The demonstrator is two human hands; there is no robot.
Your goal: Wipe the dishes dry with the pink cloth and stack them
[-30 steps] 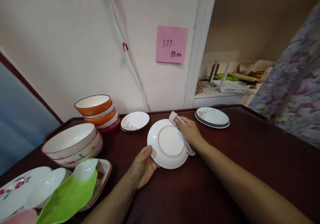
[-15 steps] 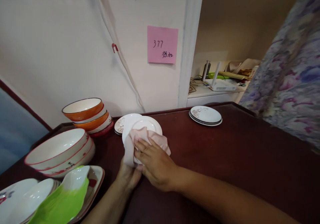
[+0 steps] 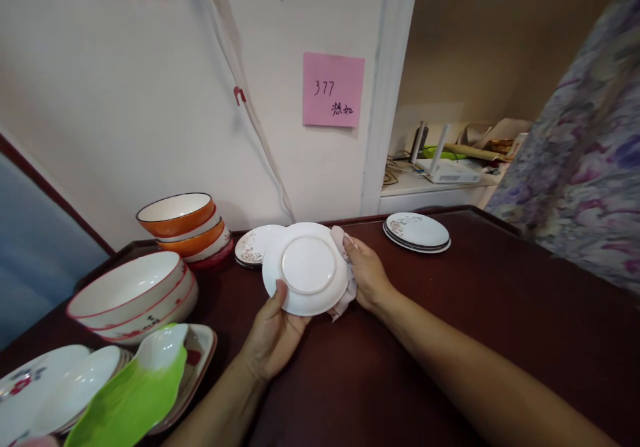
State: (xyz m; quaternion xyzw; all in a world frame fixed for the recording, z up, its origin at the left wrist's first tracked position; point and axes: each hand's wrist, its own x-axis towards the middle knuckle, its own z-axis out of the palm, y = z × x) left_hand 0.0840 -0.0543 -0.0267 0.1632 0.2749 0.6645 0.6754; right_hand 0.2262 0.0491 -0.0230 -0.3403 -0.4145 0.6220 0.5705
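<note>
A white plate [image 3: 309,266] is held up over the table, its underside with the round foot ring facing me. My left hand [image 3: 277,337] grips its lower left rim, thumb on the underside and fingers behind. At the right rim my right hand [image 3: 367,270] is closed on a pale pink cloth [image 3: 345,304], pinching the plate's edge through it. Part of the cloth is hidden behind the plate. Just behind to the left lies a small stack of flower-patterned plates [image 3: 255,244], partly covered by the held plate.
Another stack of patterned plates [image 3: 419,229] sits at the back right. On the left are stacked orange bowls [image 3: 177,217], large red-rimmed bowls [image 3: 135,297], a green leaf-shaped dish [image 3: 133,394] and white dishes [image 3: 75,390]. Behind stands the wall with a pink note [image 3: 333,90].
My right hand, with the cloth, has moved from the plate's underside to its right rim. The cloth now wraps that edge, and the whole underside shows. The view has shifted slightly.
</note>
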